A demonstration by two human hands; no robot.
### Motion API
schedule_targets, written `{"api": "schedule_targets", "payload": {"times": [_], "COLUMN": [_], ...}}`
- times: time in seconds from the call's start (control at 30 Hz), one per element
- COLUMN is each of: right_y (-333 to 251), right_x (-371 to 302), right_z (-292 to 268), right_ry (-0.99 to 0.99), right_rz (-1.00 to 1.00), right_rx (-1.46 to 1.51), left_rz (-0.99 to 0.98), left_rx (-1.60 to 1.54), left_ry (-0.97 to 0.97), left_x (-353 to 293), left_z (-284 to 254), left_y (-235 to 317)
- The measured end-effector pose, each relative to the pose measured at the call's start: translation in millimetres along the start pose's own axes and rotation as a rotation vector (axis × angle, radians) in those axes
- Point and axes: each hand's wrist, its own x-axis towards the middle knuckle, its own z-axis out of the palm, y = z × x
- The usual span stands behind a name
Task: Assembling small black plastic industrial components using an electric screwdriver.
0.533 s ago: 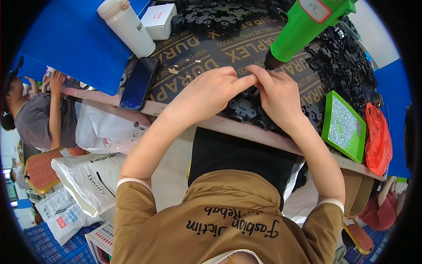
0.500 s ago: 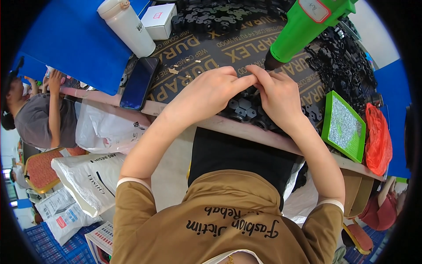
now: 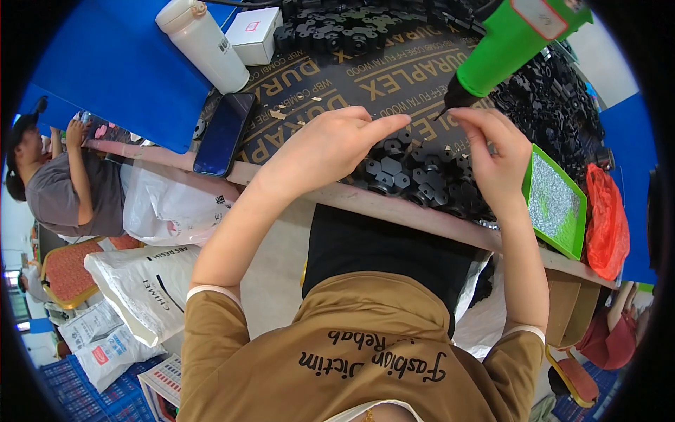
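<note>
My left hand hovers above the near edge of the dark worktop, fingers curled under and one digit stretched to the right. Anything inside its curl is hidden. To its right, my right hand has thumb and fingers drawn together in a pinch; whatever they hold is too small to make out. Those fingertips are close beside the thin bit of a green power screwdriver, which hangs tilted over the worktop. Between and below my hands lie several black hexagon-patterned plastic parts.
Left on the worktop are a phone, a white flask and a white box. Small black parts heap up at right. A green tray of small metal pieces stands beside a red plastic bag. Another person sits at left.
My hands have parted: the right moved to the right, away from the left, which stays nearly in place. The screwdriver shifted slightly right, and its bit now shows.
</note>
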Motion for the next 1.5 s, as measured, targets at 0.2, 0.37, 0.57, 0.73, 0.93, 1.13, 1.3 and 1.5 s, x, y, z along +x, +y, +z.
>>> {"api": "schedule_targets", "payload": {"times": [0.2, 0.37, 0.57, 0.73, 0.93, 1.13, 1.3, 1.5], "right_y": [11.1, 21.5, 23.4, 23.5, 8.8, -27.1, -6.7, 0.9], "right_x": [-8.0, 23.1, 67.1, 89.1, 93.4, 84.8, 83.5, 74.5], "right_z": [-5.0, -7.6, -3.4, -5.0, 6.4, 21.9, 24.9, 24.3], "right_ry": [0.225, 0.377, 0.136, 0.047, 0.009, 0.200, 0.190, 0.119], "right_rz": [0.250, 0.087, 0.243, 0.319, 0.254, 0.283, 0.112, 0.087], "right_rx": [0.367, 0.624, 0.744, 0.814, 1.041, 0.928, 0.940, 1.049], "left_rz": [0.063, 0.008, -0.208, -0.220, -0.393, -0.222, -0.264, -0.273], "left_rx": [0.041, -0.193, -0.580, -0.793, -0.881, -0.989, -0.996, -1.020], "left_ry": [-0.047, 0.169, -0.196, -0.386, -0.530, -0.361, -0.381, -0.346], "left_x": [-5.6, -3.5, 0.1, 19.2, 32.4, 21.5, 27.4, 24.1], "left_z": [0.1, 5.2, 11.3, 17.2, 21.1, 35.0, 36.3, 35.1], "left_y": [-4.3, -11.7, -36.2, -42.3, -43.3, -45.6, -48.6, -42.0]}}
